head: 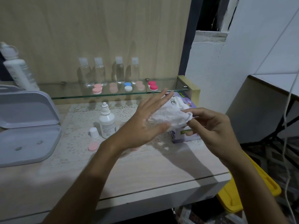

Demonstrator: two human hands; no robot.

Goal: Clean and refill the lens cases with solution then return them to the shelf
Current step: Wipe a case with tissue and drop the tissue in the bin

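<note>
My left hand (145, 122) is spread flat with straight fingers against a crumpled white tissue (173, 113), over the purple tissue box (181, 135). My right hand (212, 125) pinches the tissue's right end. On the lace mat stands an uncapped solution bottle (107, 122), with its white cap (94, 132) beside it. A pink lens case lid (93, 146) lies in front of them. Several lens cases sit on the glass shelf (72, 95): light pink (97, 88), blue and white (128, 86), red (152, 85).
Several clear bottles with white caps (119, 70) stand at the back of the shelf. An open grey hinged box (27, 126) lies at the left, with a large white bottle (19, 71) behind it. A yellow bin (247, 191) sits below the table's right edge.
</note>
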